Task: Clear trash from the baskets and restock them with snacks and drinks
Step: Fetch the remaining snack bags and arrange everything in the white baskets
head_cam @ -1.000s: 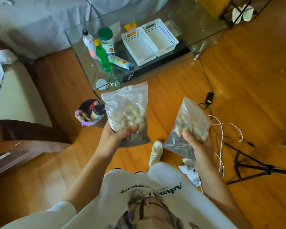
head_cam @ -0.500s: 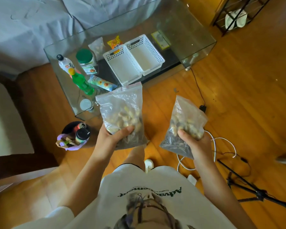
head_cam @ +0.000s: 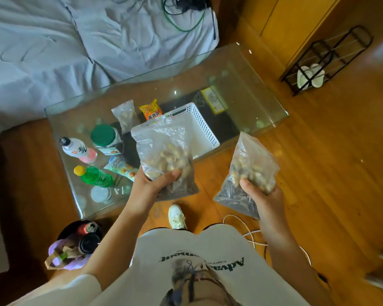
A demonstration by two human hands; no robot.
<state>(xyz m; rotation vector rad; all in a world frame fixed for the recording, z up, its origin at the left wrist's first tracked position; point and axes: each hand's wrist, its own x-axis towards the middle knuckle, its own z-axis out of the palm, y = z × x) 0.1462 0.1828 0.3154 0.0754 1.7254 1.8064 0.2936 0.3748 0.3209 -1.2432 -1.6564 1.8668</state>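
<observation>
My left hand [head_cam: 152,184] grips a clear zip bag of nuts [head_cam: 166,155] by its lower part, held up over the near edge of the glass table [head_cam: 263,100]. My right hand [head_cam: 260,195] holds a second clear bag of nuts and seeds [head_cam: 250,168] above the wooden floor, right of the table. Behind the left bag stands a white plastic basket [head_cam: 199,127]; the bag hides a second basket beside it. On the table lie an orange snack pack [head_cam: 150,109], a small clear snack bag [head_cam: 125,115], a green-lidded jar [head_cam: 104,136], a white-pink bottle [head_cam: 79,149], a green bottle [head_cam: 93,176] and a snack tube [head_cam: 122,167].
A black bin [head_cam: 80,241] with cans and a purple liner stands on the floor at the table's near left corner. White cables [head_cam: 248,233] trail on the floor by my right foot [head_cam: 176,216]. A covered sofa [head_cam: 75,40] lies behind the table, a black rack [head_cam: 323,60] far right.
I have stepped closer to the table, so it and the baskets sit nearer below me. Both hands still hold their bags, now carried up toward the baskets.
</observation>
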